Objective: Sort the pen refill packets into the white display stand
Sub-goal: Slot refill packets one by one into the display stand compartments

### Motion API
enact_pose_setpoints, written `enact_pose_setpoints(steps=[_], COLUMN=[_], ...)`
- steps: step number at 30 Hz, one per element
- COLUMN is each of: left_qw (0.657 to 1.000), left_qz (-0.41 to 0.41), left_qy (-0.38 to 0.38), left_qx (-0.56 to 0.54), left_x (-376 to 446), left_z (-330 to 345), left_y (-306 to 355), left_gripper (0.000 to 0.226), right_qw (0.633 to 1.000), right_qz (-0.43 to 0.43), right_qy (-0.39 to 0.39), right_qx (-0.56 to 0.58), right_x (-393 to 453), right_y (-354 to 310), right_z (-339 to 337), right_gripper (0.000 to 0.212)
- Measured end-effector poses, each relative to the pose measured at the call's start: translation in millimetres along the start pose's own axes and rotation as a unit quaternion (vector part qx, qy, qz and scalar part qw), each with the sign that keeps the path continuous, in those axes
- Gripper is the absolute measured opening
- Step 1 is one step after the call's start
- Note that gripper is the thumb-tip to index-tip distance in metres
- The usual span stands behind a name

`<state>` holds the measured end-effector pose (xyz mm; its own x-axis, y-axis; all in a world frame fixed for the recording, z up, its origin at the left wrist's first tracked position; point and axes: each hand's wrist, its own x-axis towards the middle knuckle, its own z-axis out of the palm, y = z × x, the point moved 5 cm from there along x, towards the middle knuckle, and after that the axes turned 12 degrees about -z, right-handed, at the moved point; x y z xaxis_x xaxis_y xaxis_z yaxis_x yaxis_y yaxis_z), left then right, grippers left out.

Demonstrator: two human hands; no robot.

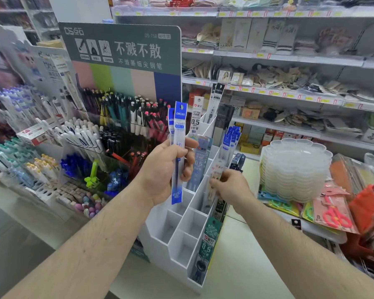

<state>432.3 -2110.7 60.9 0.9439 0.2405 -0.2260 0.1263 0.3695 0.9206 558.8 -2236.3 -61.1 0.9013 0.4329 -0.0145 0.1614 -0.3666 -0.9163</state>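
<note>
1. The left hand (pixel 168 167) grips two blue refill packets (pixel 178 152) upright, long axis near vertical, just left of the white stand (pixel 181 251).
2. The right hand (pixel 229 186) pinches a clear packet (pixel 215 180) over the stand's right-hand slots.
3. Open slots lie below and right of the blue packets, so, by my reckoning, the left hand is nearer them.
</note>
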Motion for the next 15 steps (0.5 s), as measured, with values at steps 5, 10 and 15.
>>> enact_pose_setpoints(steps=[5, 10, 15], left_qw=[1.000, 0.999, 0.998], left_qz=[-0.001, -0.003, -0.021], left_qy=[-0.023, -0.040, -0.064], left_qx=[0.010, -0.005, 0.004], left_x=[-2.1, -3.1, -4.6], left_z=[2.4, 3.9, 5.8], left_y=[-0.3, 1.4, 1.0], left_gripper=[0.032, 0.034, 0.030], right_qw=[0.989, 0.991, 0.969], right_qz=[-0.007, -0.115, -0.205], right_qy=[-0.077, 0.059, -0.026], right_qx=[-0.123, -0.025, 0.139], right_x=[-1.9, -12.4, -39.7], right_y=[-6.9, -59.1, -136.0], right_z=[-13.4, -44.4, -42.5], right_gripper=[0.033, 0.026, 0.012])
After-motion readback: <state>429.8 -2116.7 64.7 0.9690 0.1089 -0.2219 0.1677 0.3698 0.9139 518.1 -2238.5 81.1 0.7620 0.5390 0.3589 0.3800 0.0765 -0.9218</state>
